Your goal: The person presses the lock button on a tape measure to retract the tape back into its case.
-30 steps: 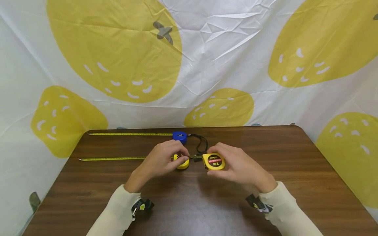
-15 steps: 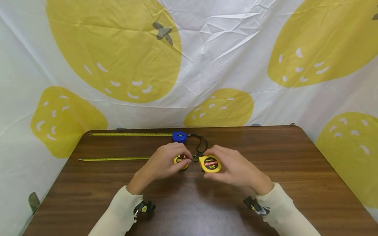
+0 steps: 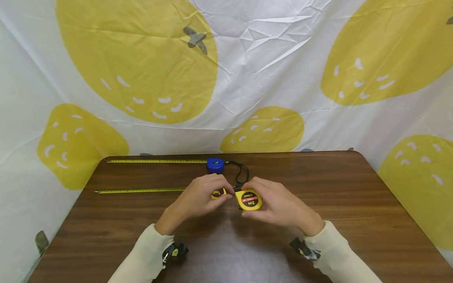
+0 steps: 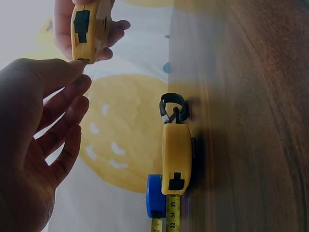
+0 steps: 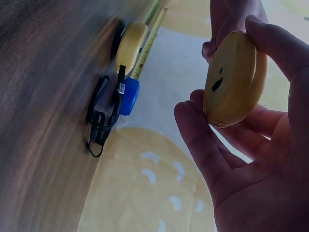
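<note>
Between its thumb and fingertips, my right hand (image 3: pixel 281 202) grips a yellow tape measure (image 3: pixel 250 199) with a dark round "2m" label, up off the table. At that case's mouth, the thumb and index finger of my left hand (image 3: pixel 198 201) pinch the small end hook, as the left wrist view shows. A second yellow tape measure (image 4: pixel 176 150) lies on the table, partly hidden behind my left hand in the head view. Its yellow blade (image 3: pixel 141 191) runs out to the left. Farther back sits a blue tape measure (image 3: pixel 215 165), its blade (image 3: pixel 159 161) also drawn out leftward.
A black wrist strap (image 3: pixel 243 169) loops on the brown wooden table (image 3: pixel 336 188), to the right of the blue case. Behind the table's back edge hangs a white cloth (image 3: pixel 198 137) printed with yellow fruit.
The held tape measure has moved left and slightly toward me with my right hand. My left hand has shifted right, to its mouth. The two tape measures on the table have stayed put.
</note>
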`<action>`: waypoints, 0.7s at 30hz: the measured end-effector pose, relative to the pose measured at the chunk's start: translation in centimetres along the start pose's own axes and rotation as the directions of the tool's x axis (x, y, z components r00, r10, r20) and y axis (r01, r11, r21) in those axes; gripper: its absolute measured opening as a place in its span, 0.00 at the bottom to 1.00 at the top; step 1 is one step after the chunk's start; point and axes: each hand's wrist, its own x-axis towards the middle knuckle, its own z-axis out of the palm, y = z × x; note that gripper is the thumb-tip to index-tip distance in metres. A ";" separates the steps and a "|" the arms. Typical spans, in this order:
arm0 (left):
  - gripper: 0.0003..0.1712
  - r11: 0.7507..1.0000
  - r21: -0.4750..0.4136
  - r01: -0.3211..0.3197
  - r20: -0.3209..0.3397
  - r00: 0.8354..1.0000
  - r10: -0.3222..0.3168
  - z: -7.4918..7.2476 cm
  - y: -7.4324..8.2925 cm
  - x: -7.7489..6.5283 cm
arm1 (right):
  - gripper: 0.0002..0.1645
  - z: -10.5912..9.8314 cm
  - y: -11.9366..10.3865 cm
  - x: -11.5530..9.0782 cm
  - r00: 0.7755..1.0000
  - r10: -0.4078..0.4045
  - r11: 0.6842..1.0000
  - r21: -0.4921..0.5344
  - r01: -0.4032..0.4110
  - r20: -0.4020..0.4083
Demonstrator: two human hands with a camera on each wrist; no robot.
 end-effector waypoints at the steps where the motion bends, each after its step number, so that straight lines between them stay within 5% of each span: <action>1: 0.04 1.000 -0.002 -0.001 -0.001 1.000 0.001 0.0 0.0 0.0 | 0.33 0.1 0.0 0.0 1.000 -0.002 1.000 0.004 0.002 0.000; 21: 0.05 1.000 0.015 0.026 0.031 0.999 -0.026 1.0 0.2 -0.1 | 0.31 0.7 0.2 -0.2 0.999 -0.040 0.999 -0.005 0.040 0.014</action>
